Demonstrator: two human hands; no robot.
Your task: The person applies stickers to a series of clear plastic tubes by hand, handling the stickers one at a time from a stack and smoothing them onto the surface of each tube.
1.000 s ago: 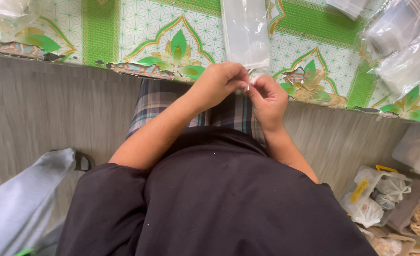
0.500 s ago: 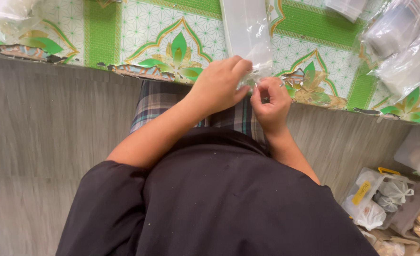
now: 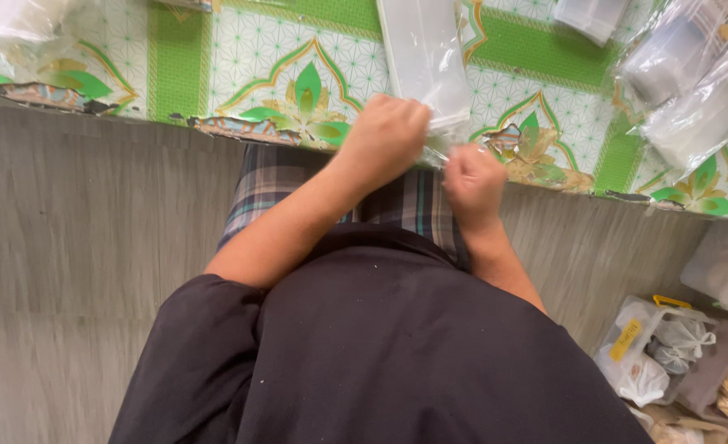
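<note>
I look straight down over my dark shirt and plaid shorts at the near edge of a table with a green and white patterned cover [image 3: 240, 57]. A long clear plastic bag [image 3: 425, 57] lies on that cover, its near end at the edge. My left hand [image 3: 388, 136] is closed on the near end of the bag. Just to the right, my right hand [image 3: 472, 182] is a fist pinching the same crinkled end. What is inside the bag cannot be made out.
More clear plastic bags [image 3: 693, 90] are heaped at the table's far right, and another pile [image 3: 10, 20] lies at the far left. On the grey wood-grain floor [image 3: 76, 247] at lower right are white knotted bags [image 3: 651, 353] and a tray.
Both hands have moved a little away from my body onto the bag's near end and spread slightly apart. The grey cloth seen at lower left a second ago is out of view.
</note>
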